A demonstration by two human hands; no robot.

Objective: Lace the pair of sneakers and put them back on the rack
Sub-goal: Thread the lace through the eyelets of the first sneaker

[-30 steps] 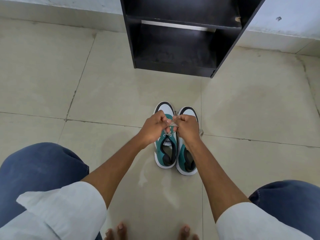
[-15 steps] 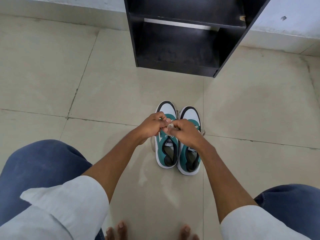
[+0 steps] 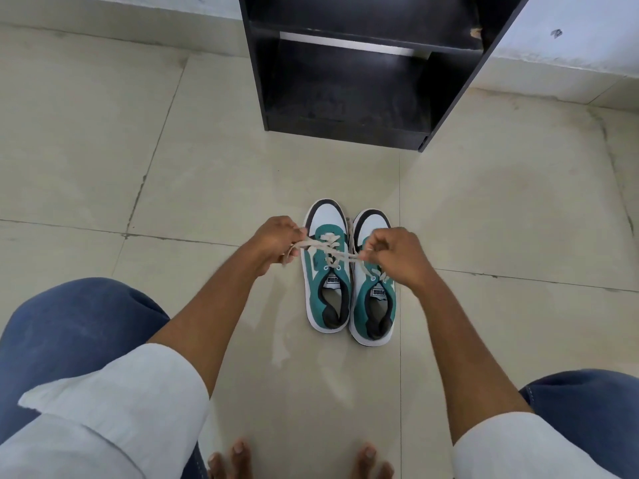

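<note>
Two teal, white and black sneakers stand side by side on the floor tiles, toes pointing away from me: the left sneaker [image 3: 326, 288] and the right sneaker [image 3: 375, 305]. A beige lace [image 3: 326, 248] crosses over the left sneaker and is stretched sideways. My left hand [image 3: 276, 242] grips one end to the left of the shoe. My right hand [image 3: 394, 254] grips the other end above the right sneaker and hides part of its laces. The black rack [image 3: 349, 129] stands beyond the shoes.
Beige floor tiles [image 3: 173, 167] surround the shoes. A pale wall [image 3: 570, 29] runs behind the rack. My knees in blue trousers sit at the lower left and lower right, and my bare toes [image 3: 238, 458] show at the bottom edge.
My hands, bunched together over the left sneaker before, have pulled apart to the left and right, drawing the lace taut across the shoe.
</note>
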